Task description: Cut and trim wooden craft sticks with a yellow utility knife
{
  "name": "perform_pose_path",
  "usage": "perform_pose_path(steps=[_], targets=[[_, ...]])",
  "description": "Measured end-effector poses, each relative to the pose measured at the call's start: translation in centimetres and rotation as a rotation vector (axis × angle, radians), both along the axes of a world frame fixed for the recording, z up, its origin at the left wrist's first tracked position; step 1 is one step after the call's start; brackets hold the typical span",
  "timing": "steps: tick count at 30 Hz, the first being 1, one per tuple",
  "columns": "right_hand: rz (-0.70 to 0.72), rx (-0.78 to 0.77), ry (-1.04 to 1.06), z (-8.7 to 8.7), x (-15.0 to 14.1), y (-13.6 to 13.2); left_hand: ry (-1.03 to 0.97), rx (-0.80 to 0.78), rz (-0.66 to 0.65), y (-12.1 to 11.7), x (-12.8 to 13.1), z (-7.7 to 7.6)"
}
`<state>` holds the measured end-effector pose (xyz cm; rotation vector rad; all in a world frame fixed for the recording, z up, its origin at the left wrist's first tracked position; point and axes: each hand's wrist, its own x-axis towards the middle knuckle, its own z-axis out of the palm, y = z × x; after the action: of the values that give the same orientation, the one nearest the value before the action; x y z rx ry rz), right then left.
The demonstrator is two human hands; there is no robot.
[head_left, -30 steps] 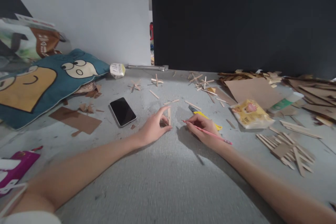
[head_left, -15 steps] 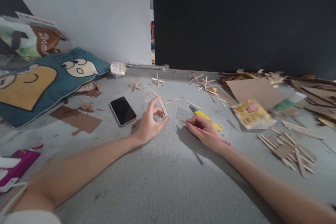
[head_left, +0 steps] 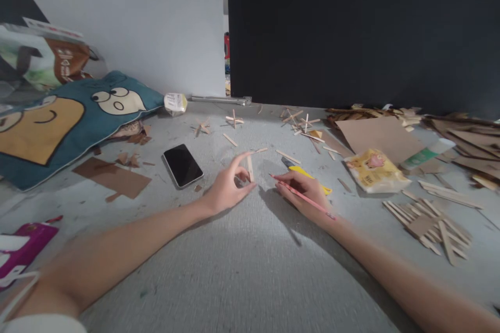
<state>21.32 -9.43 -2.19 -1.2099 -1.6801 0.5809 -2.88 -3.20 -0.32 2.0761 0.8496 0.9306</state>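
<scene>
My left hand [head_left: 230,184] holds a short wooden craft stick [head_left: 250,167] upright between thumb and index finger, one at each end. In my right hand [head_left: 307,192] is a pink pencil [head_left: 308,199], gripped as for writing, its tip pointing left toward the stick but apart from it. A yellow utility knife [head_left: 304,173] lies on the table just behind my right hand, partly hidden by it. Beyond my left hand lie loose sticks, one of them a short craft stick [head_left: 230,140]. A black-screened phone [head_left: 183,165] rests to the left.
Several small crossed-stick pieces [head_left: 234,118] stand at the back. On the right are a yellow snack packet [head_left: 375,170], a glue stick [head_left: 427,153], a pile of craft sticks [head_left: 433,226] and cardboard [head_left: 380,135]. A blue cushion [head_left: 89,119] and a purple glue gun [head_left: 29,247] lie left.
My left hand has turned and shifted slightly right, swinging the held stick from a slant to nearly upright. My right hand with the pencil has barely moved.
</scene>
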Motion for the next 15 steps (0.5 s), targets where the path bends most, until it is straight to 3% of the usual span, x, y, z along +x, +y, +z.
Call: perform_pose_path(steps=[4,8,15], targets=[[0.119,0.163,-0.072,0.56,-0.01,-0.55,0.172,-0.128,-0.181,-0.26,0.24,0.35],[0.255,0.223,-0.124,0.31,-0.02,-0.85,0.172,-0.172,-0.19,-0.27,0.36,0.43],[0.305,0.252,-0.219,0.09,-0.44,-0.84,0.158,-0.196,-0.222,-0.19,0.32,0.31]])
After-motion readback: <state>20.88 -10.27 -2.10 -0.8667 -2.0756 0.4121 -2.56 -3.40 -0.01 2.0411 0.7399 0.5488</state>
